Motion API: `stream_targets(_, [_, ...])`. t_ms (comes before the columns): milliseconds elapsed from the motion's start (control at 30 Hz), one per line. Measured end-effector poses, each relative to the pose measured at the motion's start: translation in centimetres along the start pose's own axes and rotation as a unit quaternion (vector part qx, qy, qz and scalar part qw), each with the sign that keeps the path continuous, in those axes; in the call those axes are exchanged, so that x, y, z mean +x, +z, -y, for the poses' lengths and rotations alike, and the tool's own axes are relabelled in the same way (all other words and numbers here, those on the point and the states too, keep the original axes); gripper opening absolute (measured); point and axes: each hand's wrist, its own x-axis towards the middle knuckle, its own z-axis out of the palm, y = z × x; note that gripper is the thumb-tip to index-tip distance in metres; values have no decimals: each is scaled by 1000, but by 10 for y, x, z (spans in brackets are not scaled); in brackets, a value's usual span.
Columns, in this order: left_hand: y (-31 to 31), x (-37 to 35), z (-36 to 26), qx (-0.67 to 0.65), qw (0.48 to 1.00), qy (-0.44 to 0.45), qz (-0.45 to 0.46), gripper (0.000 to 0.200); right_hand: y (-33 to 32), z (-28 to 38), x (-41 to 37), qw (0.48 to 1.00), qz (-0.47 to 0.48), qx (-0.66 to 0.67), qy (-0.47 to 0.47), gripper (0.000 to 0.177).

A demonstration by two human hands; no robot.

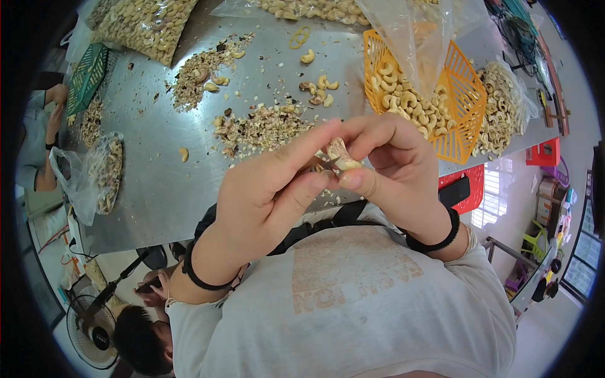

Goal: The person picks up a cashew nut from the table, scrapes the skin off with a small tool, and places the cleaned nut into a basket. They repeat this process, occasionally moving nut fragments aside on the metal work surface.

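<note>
My right hand [400, 167] pinches a cashew nut [340, 154] between thumb and fingers, in front of my chest. Patches of reddish-brown skin cling to the pale nut. My left hand [268, 183] is closed against the nut's left side, its thumb and forefinger on a small dark blade [326, 165] that touches the nut. Most of the blade is hidden by the fingers. Just beyond my hands lies a heap of skin scraps and nut bits [268, 129] on the metal table [157, 211].
An orange basket [463, 135] of cashews stands right, beside a pile of cashews [501, 104]. Further scraps [198, 72], loose cashews [321, 85] and a large cashew bag [148, 28] lie farther back. A plastic bag [104, 170] lies left. Other people [142, 340] are at the left.
</note>
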Motion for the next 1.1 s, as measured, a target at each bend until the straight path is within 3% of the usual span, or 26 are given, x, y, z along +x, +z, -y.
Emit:
stream_targets(200, [-3, 1, -4, 63, 997, -22, 34, 36, -1, 1, -1, 1000, 5, -22, -12, 18])
stream_targets(267, [-2, 3, 2, 134, 986, 97, -14, 32, -1, 0, -2, 999, 7, -35, -17, 18])
stream_targets(300, [-2, 3, 2, 134, 986, 97, -14, 32, 0, 0, -3, 999, 9, -48, -23, 18])
stream_targets(567, [-2, -1, 1, -76, 997, -18, -7, 31, -1, 3, -2, 999, 11, 16, 38, 20])
stream_targets(767, [-7, -3, 1, -161, 985, -39, 51, 36, -1, 0, -1, 1000, 11, 7, 28, 25])
stream_targets(867, [-3, -4, 0, -172, 984, -33, 29, 36, -1, 2, 1, 1000, 5, -7, 29, 31])
stream_targets(1000, [-3, -6, 3, -160, 987, -14, 13, 28, -1, 0, 1, 1000, 7, 2, 30, 38])
stream_targets(1067, [-3, -7, 2, -4, 1000, 14, -19, 22, -2, 0, 2, 1000, 11, -4, 25, 39])
stream_targets(1100, [-4, -7, 2, -4, 1000, 14, -19, 22, -2, 0, 2, 1000, 16, -9, 19, 41])
